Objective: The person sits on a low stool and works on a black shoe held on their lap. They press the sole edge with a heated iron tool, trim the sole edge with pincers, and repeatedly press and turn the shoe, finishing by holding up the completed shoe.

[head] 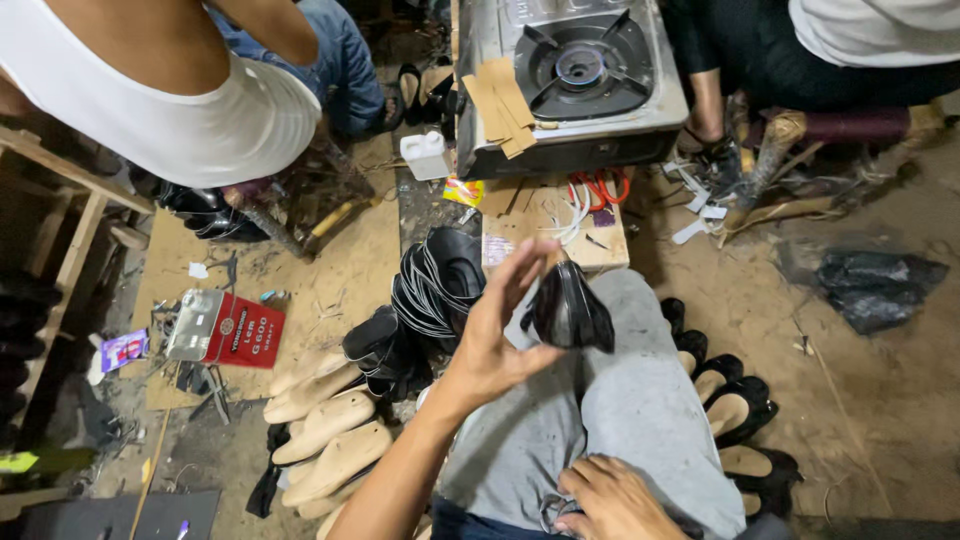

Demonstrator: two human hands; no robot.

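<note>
- Left hand (490, 340) raised over the lap, fingers spread wide, thumb and fingertips pinching a glossy black shoe upper (570, 308) at its edge, lifted above the grey-trousered knee (640, 400).
- Right hand (612, 498) low on the thigh, fingers curled loosely; cannot tell whether anything is gripped under it.
- Looks like the inspection step: upper held up and turned for a look before going onto a form.
- Next move likely calls for a firmer two-handed hold, right hand coming up to steady the loose flap.
- Stacked wooden shoe lasts (330, 425) on the floor to the left, beside a heap of black uppers with white stitching (435, 285).
- Red and silver tin (225, 328) lying on cardboard, contents hidden.
- White plastic jug (428, 155) near the gas stove (575, 75), burner unlit.
- Finished black flats (735, 405) lined up to the right of the knee.
</note>
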